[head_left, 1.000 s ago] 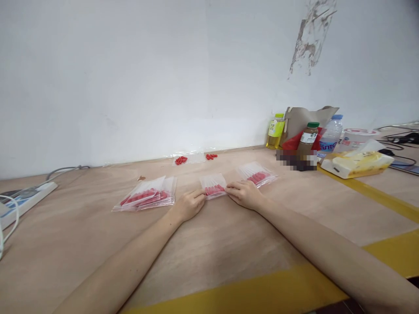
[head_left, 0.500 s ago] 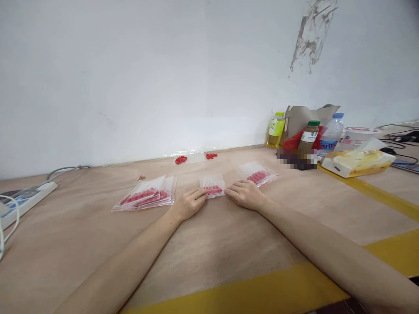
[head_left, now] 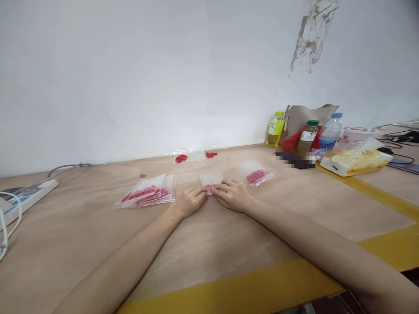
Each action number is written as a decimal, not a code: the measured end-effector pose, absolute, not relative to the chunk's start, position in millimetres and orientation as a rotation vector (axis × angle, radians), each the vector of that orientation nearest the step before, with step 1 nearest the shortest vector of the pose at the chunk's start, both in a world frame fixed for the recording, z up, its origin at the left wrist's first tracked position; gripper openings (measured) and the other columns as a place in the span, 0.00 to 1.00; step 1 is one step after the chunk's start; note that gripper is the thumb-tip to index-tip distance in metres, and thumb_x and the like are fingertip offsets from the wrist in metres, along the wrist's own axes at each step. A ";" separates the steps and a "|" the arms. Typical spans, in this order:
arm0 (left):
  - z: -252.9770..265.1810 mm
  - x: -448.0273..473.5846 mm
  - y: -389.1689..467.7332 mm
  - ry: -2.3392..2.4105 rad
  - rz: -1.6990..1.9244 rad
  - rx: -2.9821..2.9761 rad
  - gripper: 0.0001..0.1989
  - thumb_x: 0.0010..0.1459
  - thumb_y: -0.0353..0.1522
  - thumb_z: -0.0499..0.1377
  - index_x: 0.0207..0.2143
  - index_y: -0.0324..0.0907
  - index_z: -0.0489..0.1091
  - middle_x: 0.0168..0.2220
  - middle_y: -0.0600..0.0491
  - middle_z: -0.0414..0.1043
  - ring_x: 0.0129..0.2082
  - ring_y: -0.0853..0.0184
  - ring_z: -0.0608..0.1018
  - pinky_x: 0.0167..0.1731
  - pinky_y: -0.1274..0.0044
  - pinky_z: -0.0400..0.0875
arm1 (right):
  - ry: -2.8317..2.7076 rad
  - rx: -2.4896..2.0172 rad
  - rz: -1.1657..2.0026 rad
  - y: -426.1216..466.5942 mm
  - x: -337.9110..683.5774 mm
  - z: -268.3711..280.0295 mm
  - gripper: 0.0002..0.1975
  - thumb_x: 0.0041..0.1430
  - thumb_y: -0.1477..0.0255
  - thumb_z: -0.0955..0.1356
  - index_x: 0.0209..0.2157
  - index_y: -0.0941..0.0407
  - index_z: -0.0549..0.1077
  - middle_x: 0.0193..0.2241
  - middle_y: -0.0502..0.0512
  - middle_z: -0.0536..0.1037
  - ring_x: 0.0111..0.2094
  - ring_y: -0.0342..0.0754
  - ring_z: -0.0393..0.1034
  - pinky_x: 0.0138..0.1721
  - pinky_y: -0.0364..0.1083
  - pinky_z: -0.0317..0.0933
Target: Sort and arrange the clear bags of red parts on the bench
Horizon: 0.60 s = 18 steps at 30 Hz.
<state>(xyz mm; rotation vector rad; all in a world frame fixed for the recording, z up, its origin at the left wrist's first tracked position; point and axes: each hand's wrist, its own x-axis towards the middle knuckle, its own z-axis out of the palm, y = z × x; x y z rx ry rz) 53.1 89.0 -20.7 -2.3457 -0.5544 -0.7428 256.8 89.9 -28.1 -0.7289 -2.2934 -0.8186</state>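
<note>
Since the earlier frames my right hand (head_left: 233, 196) has slid left along the small bag (head_left: 212, 181), so both hands now meet at its near edge; before, they sat at the bag's two near corners with a gap between them. My left hand (head_left: 190, 201) has barely shifted. More of the bag is covered now, only its far half shows. View also drifted a bit, everything sits slightly higher in frame.

Hands now: close together, fingertips nearly touching each other, both pressing on the near edge of the small bag, which lies flat on the table (head_left: 209, 253). Whether my fingers pinch the plastic or just press it down, can't tell. Red capsules show inside the bag, right at my fingertips.

Left of the small bag: stack of filled bags (head_left: 149, 194), near but apart. Right of it: another filled bag (head_left: 257, 173), just beyond my right hand. Behind the small bag, by the wall: loose red capsules (head_left: 180, 158) on clear plastic, a few more (head_left: 211, 154) beside them.

Surface: brown paper-like cover on the table, yellow tape strip (head_left: 248, 290) along the near edge and another running off right of the small bag. Far right of the bag: yellow-green bottle (head_left: 275, 129), brown bottle (head_left: 307, 137), water bottle (head_left: 330, 132), tissue pack (head_left: 356, 160), cables. Far left: power strip (head_left: 28, 198) with cord. White wall (head_left: 137, 74) behind, scuffed patch upper right.
</note>
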 end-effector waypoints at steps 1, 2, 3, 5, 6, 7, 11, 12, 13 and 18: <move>-21.2 52.8 89.1 -0.564 -0.734 -2.350 0.08 0.58 0.26 0.49 0.33 0.39 0.67 0.33 0.51 0.73 0.31 0.69 0.75 0.31 0.78 0.72 | -2.297 -0.725 -0.838 90.5 250.7 -28.8 0.10 0.59 0.72 0.59 0.33 0.55 0.71 0.30 0.52 0.74 0.33 0.43 0.62 0.27 0.43 0.47; -21.7 52.2 89.3 -0.571 -0.727 -2.354 0.08 0.58 0.25 0.49 0.33 0.38 0.67 0.33 0.51 0.73 0.31 0.69 0.75 0.32 0.78 0.71 | -2.299 -0.722 -0.856 91.5 245.0 -29.5 0.10 0.59 0.73 0.59 0.32 0.56 0.71 0.29 0.52 0.74 0.33 0.43 0.61 0.27 0.43 0.47; -22.0 51.4 89.4 -0.576 -0.721 -2.358 0.08 0.58 0.25 0.49 0.33 0.38 0.67 0.33 0.51 0.73 0.32 0.69 0.75 0.32 0.78 0.71 | -2.301 -0.719 -0.873 92.9 240.0 -30.0 0.10 0.59 0.74 0.59 0.31 0.56 0.71 0.28 0.52 0.73 0.32 0.43 0.61 0.26 0.43 0.47; -22.3 49.4 89.9 -0.572 -0.722 -2.356 0.08 0.58 0.25 0.48 0.33 0.38 0.67 0.34 0.50 0.73 0.32 0.68 0.75 0.33 0.77 0.71 | -2.328 -0.696 -0.910 95.7 232.2 -29.9 0.12 0.59 0.75 0.59 0.28 0.58 0.71 0.27 0.54 0.73 0.31 0.43 0.60 0.26 0.44 0.46; -22.3 48.4 90.1 -0.568 -0.724 -2.351 0.08 0.58 0.25 0.48 0.33 0.37 0.67 0.34 0.50 0.72 0.32 0.68 0.75 0.33 0.77 0.71 | -2.351 -0.675 -0.933 97.0 229.8 -29.2 0.12 0.59 0.76 0.58 0.27 0.58 0.71 0.27 0.54 0.73 0.30 0.43 0.60 0.25 0.44 0.46; -22.2 47.6 90.3 -0.566 -0.726 -2.345 0.08 0.58 0.25 0.48 0.33 0.37 0.67 0.34 0.50 0.72 0.32 0.68 0.75 0.33 0.77 0.71 | -2.377 -0.651 -0.960 97.9 228.3 -28.3 0.13 0.59 0.76 0.58 0.27 0.59 0.71 0.26 0.55 0.72 0.30 0.43 0.60 0.25 0.44 0.46; -21.6 46.6 90.1 -0.578 -0.737 -2.323 0.09 0.58 0.25 0.48 0.31 0.37 0.67 0.32 0.50 0.72 0.30 0.69 0.74 0.31 0.78 0.71 | -2.407 -0.528 -1.061 100.4 230.4 -24.6 0.15 0.60 0.78 0.56 0.27 0.59 0.71 0.26 0.55 0.72 0.30 0.43 0.59 0.27 0.45 0.46; -21.5 46.9 89.7 -0.590 -0.741 -2.319 0.09 0.58 0.25 0.48 0.30 0.38 0.67 0.32 0.51 0.72 0.29 0.69 0.74 0.30 0.78 0.71 | -2.394 -0.495 -1.082 100.9 232.3 -24.3 0.15 0.60 0.78 0.56 0.27 0.59 0.70 0.26 0.55 0.71 0.30 0.43 0.59 0.27 0.45 0.46; -21.4 47.3 89.1 -0.602 -0.744 -2.318 0.09 0.58 0.25 0.48 0.30 0.38 0.67 0.31 0.51 0.72 0.29 0.69 0.74 0.29 0.78 0.71 | -2.377 -0.469 -1.102 101.5 234.6 -24.2 0.15 0.60 0.78 0.55 0.26 0.59 0.70 0.25 0.54 0.71 0.29 0.43 0.59 0.27 0.45 0.46; -21.6 47.4 86.0 -0.625 -0.755 -2.336 0.08 0.58 0.25 0.49 0.30 0.39 0.67 0.29 0.52 0.72 0.27 0.71 0.74 0.29 0.79 0.70 | -2.322 -0.424 -1.171 103.6 250.5 -25.0 0.13 0.58 0.80 0.57 0.24 0.59 0.68 0.22 0.51 0.69 0.27 0.42 0.57 0.28 0.45 0.45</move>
